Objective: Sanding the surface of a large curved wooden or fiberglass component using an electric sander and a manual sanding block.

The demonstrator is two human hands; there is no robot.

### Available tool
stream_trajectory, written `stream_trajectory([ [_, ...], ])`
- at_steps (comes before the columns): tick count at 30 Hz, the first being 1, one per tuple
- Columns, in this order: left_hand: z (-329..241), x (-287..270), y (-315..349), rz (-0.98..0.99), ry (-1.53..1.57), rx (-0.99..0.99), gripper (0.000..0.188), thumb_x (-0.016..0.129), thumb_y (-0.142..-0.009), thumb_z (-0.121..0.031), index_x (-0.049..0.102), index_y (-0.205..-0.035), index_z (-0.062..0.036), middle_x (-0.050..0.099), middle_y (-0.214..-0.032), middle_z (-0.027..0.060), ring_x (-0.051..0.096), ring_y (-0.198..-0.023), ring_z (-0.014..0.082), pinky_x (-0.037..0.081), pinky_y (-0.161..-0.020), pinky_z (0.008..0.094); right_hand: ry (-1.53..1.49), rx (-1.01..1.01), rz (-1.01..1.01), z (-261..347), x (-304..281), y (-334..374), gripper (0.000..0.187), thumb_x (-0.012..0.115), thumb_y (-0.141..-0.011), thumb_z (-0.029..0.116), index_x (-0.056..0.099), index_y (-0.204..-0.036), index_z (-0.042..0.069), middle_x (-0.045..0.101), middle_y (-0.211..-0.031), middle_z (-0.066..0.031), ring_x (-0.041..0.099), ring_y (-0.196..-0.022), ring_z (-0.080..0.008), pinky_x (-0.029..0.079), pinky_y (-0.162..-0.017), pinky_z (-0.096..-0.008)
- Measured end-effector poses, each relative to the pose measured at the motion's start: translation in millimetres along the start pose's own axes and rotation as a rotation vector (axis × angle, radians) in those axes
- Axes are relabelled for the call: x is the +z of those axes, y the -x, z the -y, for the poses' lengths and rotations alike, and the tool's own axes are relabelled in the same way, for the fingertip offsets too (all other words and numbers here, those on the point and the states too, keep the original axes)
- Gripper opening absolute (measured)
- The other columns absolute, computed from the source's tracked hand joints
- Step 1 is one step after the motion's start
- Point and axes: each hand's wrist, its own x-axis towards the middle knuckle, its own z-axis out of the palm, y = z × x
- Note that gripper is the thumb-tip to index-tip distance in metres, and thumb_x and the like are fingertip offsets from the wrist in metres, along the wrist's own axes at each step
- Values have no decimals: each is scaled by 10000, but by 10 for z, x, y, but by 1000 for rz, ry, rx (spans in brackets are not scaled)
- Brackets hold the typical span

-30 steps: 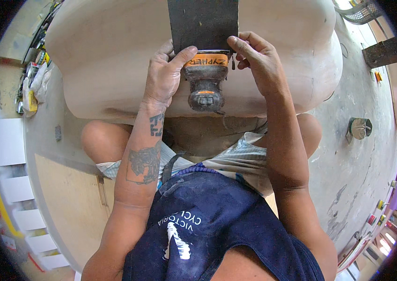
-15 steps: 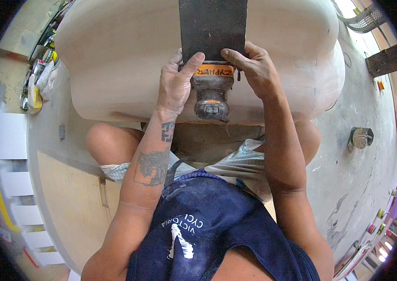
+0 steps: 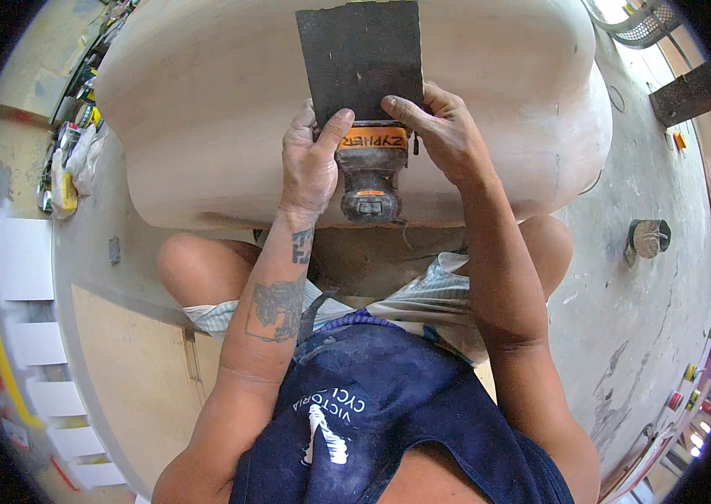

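Fingers of the left hand and right hand pinch the dark sheet beside the orange-banded sander; even thumb pressure should keep it square, though underside fingertips are hidden

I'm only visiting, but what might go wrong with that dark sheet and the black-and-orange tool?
The dark sheet could shift or crease: the left hand and right hand grip only its end nearest the tool.

Both hands are close to the black-and-orange tool, so a slip might scrape or pinch a finger.

If dropped, the tool might mark the pale curved form behind it.
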Motion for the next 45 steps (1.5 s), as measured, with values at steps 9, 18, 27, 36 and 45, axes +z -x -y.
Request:
stream_trajectory([
  [9,-4,-71,-16,41,-22,-20,349,669,-1013,-161,611,-1319,-5,706,-1209,86,676,-1069,158,565,-973,340,-112,42,54,102,1,40,370,748,-978,343,734,-1108,-3,722,-967,-33,623,-919,-129,514,-831,-304],
  [18,20,-168,-32,56,-54,-101,373,670,-1014,-135,588,-1337,33,683,-1268,95,656,-1113,176,514,-1012,339,-215,235,-89,-123,-287,187,294,616,-1050,290,756,-1197,77,724,-1043,-25,627,-906,-112,523,-795,-277],
  [27,-15,-163,-51,-26,-153,-113,392,664,-1009,-111,557,-1362,21,677,-1270,108,666,-1132,196,541,-997,356,-32,67,-87,178,-307,297,407,731,-938,322,747,-1170,-12,761,-1017,-154,715,-917,-211,574,-820,-357],
  [36,-46,-217,-16,-37,-119,-115,397,680,-1013,-172,591,-1350,17,673,-1288,100,651,-1129,189,519,-1014,352,-293,23,51,211,162,59,421,800,-907,279,710,-1178,-31,730,-1089,-95,658,-1003,-165,510,-930,-329],
  [45,-331,-447,-135,349,-365,-212,861,771,-921,-492,443,-1496,59,546,-1473,212,517,-1379,307,406,-1167,399,-151,116,-41,126,238,110,258,718,-969,144,728,-1154,-36,761,-1071,-78,672,-950,-150,530,-887,-336],
])
